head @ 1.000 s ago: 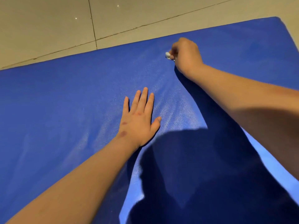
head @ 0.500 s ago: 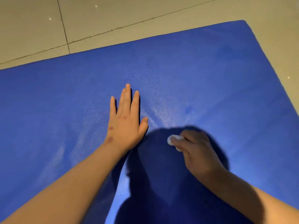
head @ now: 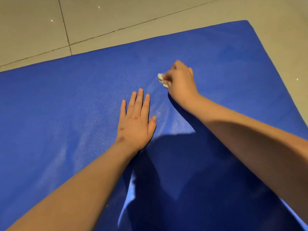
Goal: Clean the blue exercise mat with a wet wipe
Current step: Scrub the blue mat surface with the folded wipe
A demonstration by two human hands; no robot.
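The right hand, slightly blurred, is a little right of the centre in the upper half of the frame. Its fingers are curled tightly around a small crumpled white wet wipe. Only a soft white lump shows at the left side of the knuckles, and it appears to be pressed on the surface below.

The left hand lies lower and to the left, near the right hand but apart from it. It is flat with the palm down, the fingers straight and close together and the thumb pointing to the right. I think it only supports the body.

Both hands rest on the large blue padded exercise mat, which fills most of the frame. Its skin has a fine grainy texture and shines in pale streaks between the hands, perhaps from moisture. A dark shadow covers the lower centre.

From the wipe, the mat extends in every direction. Its far edge runs from the middle left up to a rounded corner at the upper right, and the right hand is the nearer one to this edge. The mat leaves the frame at the left and the bottom, so I cannot tell its long axis.

Smooth beige floor tiles with thin dark joints fill the top.
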